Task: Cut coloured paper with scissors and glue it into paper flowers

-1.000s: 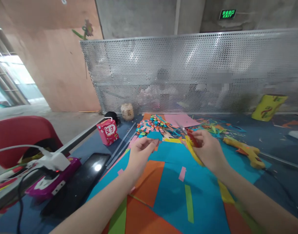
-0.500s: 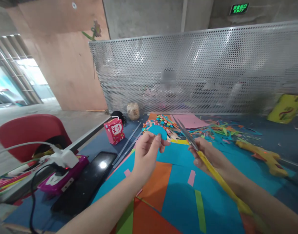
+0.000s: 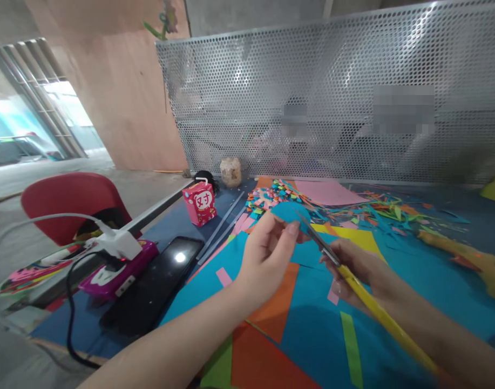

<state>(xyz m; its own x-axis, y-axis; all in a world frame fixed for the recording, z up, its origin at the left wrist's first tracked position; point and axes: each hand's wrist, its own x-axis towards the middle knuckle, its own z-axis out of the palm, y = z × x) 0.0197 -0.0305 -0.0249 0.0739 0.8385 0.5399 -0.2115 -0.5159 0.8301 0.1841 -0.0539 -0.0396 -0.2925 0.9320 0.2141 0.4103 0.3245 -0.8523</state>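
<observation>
My left hand (image 3: 269,254) pinches a small rounded piece of blue paper (image 3: 290,212) above the table. My right hand (image 3: 358,270) is closed on a pair of scissors (image 3: 318,243) with metal blades; their tips reach the blue piece. A long yellow paper strip (image 3: 385,319) runs back from the right hand along my forearm. Both hands hover over large blue (image 3: 312,324) and orange (image 3: 277,308) paper sheets lying on the table.
A red drink carton (image 3: 199,202), a black phone (image 3: 158,283), a purple device with a white plug (image 3: 117,259) and a red chair (image 3: 71,202) sit at the left. Paper scraps (image 3: 271,194), a pink sheet (image 3: 326,192) and a yellow glue gun (image 3: 469,259) lie ahead. Perforated metal screen (image 3: 332,92) behind.
The view has tilted down and left. My right hand has drawn the scissors nearer, with the blades now at the blue piece. The left hand has turned the piece slightly.
</observation>
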